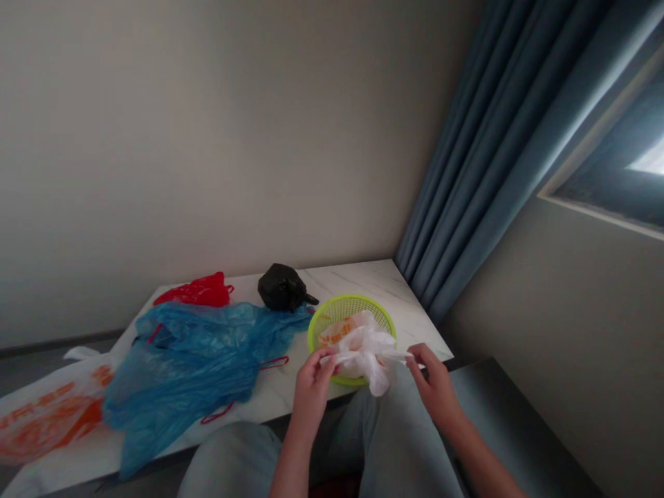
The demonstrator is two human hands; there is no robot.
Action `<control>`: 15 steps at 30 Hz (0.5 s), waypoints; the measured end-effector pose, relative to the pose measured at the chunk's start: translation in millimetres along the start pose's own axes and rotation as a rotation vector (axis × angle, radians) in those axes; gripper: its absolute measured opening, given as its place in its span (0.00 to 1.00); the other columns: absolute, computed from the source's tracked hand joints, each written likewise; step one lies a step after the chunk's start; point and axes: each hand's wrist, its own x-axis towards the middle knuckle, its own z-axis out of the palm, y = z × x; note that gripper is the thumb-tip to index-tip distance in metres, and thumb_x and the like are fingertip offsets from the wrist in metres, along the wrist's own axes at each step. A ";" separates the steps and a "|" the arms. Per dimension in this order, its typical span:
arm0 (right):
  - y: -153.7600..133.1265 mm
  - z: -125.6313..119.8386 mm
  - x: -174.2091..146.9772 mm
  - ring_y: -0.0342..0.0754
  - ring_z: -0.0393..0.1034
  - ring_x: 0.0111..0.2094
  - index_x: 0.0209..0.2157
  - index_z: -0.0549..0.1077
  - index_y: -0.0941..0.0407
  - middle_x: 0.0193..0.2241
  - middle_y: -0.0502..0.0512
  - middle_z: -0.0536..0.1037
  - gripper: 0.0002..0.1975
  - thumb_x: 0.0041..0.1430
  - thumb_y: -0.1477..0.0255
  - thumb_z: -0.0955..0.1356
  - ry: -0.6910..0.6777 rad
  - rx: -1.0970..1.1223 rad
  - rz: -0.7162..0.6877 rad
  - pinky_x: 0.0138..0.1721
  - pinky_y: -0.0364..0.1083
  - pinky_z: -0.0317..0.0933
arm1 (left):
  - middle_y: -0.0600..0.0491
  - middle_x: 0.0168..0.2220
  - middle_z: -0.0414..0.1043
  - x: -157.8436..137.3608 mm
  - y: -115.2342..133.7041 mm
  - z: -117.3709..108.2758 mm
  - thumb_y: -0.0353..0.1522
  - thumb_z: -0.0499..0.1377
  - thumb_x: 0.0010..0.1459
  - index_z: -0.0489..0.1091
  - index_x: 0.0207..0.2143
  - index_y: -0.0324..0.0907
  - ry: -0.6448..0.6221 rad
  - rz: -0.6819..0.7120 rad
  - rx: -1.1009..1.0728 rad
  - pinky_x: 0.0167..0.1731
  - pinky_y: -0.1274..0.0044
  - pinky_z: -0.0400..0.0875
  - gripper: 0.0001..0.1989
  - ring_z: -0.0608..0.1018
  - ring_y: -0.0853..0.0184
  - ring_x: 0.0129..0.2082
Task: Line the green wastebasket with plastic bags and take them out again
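A white plastic bag [363, 342] with orange print lies bunched in and over the front rim of a yellow-green mesh basket [348, 301]. My left hand [313, 377] pinches one twisted end of the bag, at the basket's front left. On the other side, my right hand [428, 377] grips the opposite end between thumb and fingers. The stretch of plastic between both hands is pulled out nearly straight, with a gathered knot-like bunch in the middle. Whatever is inside the bag cannot be made out.
Left of the basket, a large blue plastic bag [207, 360] with red drawstrings spreads across the marble-patterned table [363, 277]. Behind it are a red bag [200, 290] and a knotted black bag [283, 287]. Another white-and-orange bag [57, 404] lies far left. A blue curtain [482, 145] hangs right.
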 end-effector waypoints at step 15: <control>94.8 26.0 -134.6 0.64 0.66 0.59 0.58 0.68 0.53 0.56 0.64 0.70 0.24 0.63 0.60 0.63 0.018 -0.273 0.288 0.62 0.63 0.59 | 0.54 0.33 0.78 -10.4 64.5 -84.5 0.34 0.67 0.52 0.71 0.37 0.42 0.592 0.331 -0.410 0.48 0.66 0.74 0.12 0.81 0.66 0.36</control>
